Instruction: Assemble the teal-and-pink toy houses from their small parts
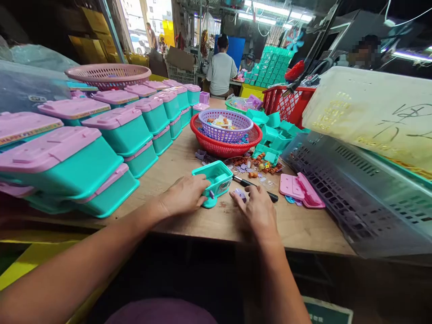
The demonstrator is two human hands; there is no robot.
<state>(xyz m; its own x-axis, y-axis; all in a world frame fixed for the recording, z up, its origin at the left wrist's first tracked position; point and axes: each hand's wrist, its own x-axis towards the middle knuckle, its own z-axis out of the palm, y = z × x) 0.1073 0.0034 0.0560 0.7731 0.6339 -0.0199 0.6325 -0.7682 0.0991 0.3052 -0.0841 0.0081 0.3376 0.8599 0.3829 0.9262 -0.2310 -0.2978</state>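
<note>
My left hand [185, 194] grips the near side of an open teal plastic box [216, 176] that stands on the wooden table [297, 227]. My right hand [258, 209] rests just right of the box, fingers pinched on a small pale purple part [240, 194]. A black-handled tool [251, 183] lies on the table behind my right hand. A stack of pink lids [301, 190] lies to the right of that hand.
Stacked teal boxes with pink lids [114, 130] fill the left side. A purple basket [225, 125] sits inside a red basket [225, 146]; small loose parts [256, 164] lie before it. Grey crate [364, 193] at right. A person in a grey shirt [221, 72] sits far back.
</note>
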